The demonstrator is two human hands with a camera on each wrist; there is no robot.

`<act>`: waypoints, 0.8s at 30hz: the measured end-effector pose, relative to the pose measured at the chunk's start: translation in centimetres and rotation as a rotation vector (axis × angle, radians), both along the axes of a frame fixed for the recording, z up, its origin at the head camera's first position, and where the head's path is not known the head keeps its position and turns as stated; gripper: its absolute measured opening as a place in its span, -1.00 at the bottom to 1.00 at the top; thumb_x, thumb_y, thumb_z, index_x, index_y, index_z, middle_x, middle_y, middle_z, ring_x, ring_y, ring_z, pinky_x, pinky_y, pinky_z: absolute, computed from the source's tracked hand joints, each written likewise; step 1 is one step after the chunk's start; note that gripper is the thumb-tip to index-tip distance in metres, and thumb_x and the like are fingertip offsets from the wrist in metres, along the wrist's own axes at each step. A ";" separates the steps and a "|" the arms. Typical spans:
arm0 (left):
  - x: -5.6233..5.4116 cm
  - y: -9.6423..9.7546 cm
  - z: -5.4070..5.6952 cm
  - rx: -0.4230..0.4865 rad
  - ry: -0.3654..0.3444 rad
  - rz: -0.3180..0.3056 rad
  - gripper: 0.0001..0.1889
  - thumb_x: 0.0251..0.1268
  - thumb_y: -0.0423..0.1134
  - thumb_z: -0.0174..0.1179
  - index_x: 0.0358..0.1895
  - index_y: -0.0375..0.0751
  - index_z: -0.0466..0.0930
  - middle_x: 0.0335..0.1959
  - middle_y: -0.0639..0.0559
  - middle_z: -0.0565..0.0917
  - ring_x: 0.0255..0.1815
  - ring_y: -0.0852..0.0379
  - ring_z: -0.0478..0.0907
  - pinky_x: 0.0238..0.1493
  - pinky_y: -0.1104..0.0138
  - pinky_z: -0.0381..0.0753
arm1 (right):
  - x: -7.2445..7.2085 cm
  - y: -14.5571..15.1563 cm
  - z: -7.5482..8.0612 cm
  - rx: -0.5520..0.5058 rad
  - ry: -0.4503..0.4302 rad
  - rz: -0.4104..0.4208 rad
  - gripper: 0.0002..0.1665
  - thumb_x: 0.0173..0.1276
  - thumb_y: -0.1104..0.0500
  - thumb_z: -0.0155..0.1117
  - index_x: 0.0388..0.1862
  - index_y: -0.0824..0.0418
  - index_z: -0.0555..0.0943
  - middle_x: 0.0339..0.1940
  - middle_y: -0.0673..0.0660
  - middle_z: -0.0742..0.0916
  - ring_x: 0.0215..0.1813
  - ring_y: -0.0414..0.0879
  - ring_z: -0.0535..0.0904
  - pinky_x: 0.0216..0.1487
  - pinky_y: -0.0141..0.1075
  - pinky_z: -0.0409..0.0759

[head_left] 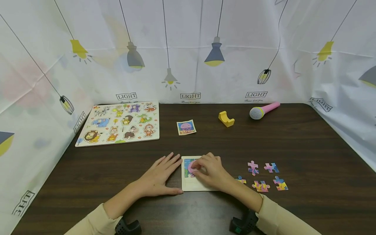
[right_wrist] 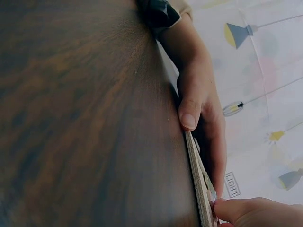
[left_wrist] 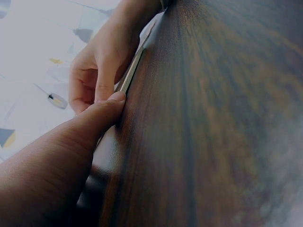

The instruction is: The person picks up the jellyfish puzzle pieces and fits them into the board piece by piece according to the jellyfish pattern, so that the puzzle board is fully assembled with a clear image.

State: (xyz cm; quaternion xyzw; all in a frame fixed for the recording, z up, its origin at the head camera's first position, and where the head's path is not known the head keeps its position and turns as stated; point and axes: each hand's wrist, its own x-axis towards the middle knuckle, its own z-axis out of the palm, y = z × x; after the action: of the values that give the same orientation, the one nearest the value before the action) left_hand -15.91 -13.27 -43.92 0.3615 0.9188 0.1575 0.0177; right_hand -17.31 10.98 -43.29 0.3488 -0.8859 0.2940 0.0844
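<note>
A small pale wooden puzzle tray (head_left: 191, 186) lies flat on the dark table, with blue and pink pieces in its upper left part. My left hand (head_left: 160, 178) rests beside it, fingers spread, its thumb (left_wrist: 116, 96) touching the tray's near left corner. Over the tray, my right hand (head_left: 212, 171) pinches a pink jigsaw piece (right_wrist: 216, 201) between thumb and index finger, low against the board. That hand hides the tray's right part. Several loose jigsaw pieces (head_left: 260, 186) lie right of the tray, one partly behind my right forearm.
A picture card (head_left: 186, 127) with a pink jellyfish lies beyond the tray. An animal puzzle board (head_left: 123, 125) is at the back left. Toward the back right are a yellow curved block (head_left: 226, 119) and a pink toy microphone (head_left: 264, 110). A lamp-print curtain (head_left: 188, 49) hangs behind the table.
</note>
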 end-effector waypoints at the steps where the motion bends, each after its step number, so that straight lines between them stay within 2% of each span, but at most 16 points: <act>1: 0.0 0.0 0.0 0.000 0.000 0.000 0.01 0.03 0.50 -0.12 0.45 -0.10 -0.03 0.47 0.02 -0.06 0.46 0.04 -0.25 0.36 0.08 -0.21 | 0.0 0.0 0.0 0.000 0.001 0.002 -0.90 0.17 0.10 0.34 -0.31 -0.01 0.64 -0.39 -0.18 0.59 -0.24 -0.24 0.31 -0.24 -0.21 0.14; 9: 0.0 0.0 0.0 0.001 0.002 -0.004 0.01 0.03 0.50 -0.12 0.45 -0.11 -0.03 0.47 0.01 -0.06 0.46 0.03 -0.24 0.36 0.08 -0.21 | 0.0 0.0 0.1 0.018 -0.003 -0.006 -0.94 0.18 0.05 0.32 -0.35 -0.05 0.64 -0.36 -0.21 0.59 -0.24 -0.26 0.30 -0.21 -0.20 0.15; 17: 0.1 0.0 0.0 0.002 -0.002 -0.002 0.00 0.04 0.49 -0.11 0.45 -0.11 -0.04 0.47 0.01 -0.07 0.46 0.03 -0.24 0.36 0.08 -0.21 | 0.2 -0.3 0.4 0.066 -0.005 -0.032 -0.76 0.08 -0.09 0.37 -0.29 -0.07 0.62 -0.37 -0.19 0.56 -0.22 -0.26 0.31 -0.12 -0.14 0.18; 24: 0.0 0.0 0.1 0.005 0.006 -0.008 0.00 0.05 0.48 -0.11 0.45 -0.11 -0.03 0.47 0.00 -0.06 0.46 0.03 -0.23 0.36 0.08 -0.20 | 0.2 -0.2 0.4 0.084 0.012 -0.038 -0.77 0.10 -0.08 0.36 -0.27 -0.06 0.65 -0.36 -0.18 0.57 -0.21 -0.26 0.32 -0.10 -0.14 0.19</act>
State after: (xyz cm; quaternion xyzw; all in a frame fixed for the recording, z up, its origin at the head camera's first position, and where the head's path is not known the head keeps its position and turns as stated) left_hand -15.89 -13.25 -43.86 0.3655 0.9171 0.1585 0.0148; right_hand -17.15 10.75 -42.93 0.3371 -0.9033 0.2529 0.0803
